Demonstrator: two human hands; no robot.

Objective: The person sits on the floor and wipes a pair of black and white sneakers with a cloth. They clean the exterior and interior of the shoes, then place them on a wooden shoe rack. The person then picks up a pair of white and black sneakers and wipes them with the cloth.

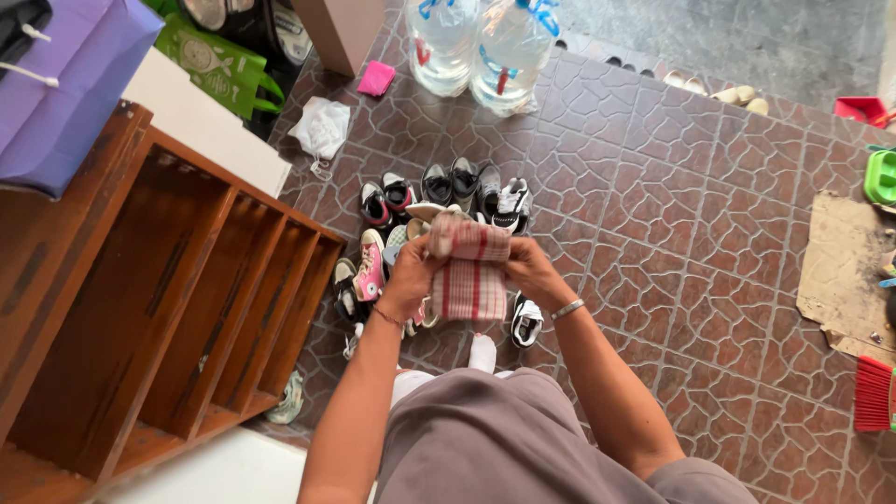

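Above the cluster of sneakers (439, 201) on the brown tiled floor (672, 233), both hands clasp a red-and-cream checked cloth (469, 275): left hand (411, 275) and right hand (530, 271) pinch its side edges. It looks light, soft and floppy, best held by the edges.

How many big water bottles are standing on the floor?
2. Both stand side by side at the top of the view on the tiled floor: the left bottle and the right bottle, touching or nearly so. Their tops are cut off.
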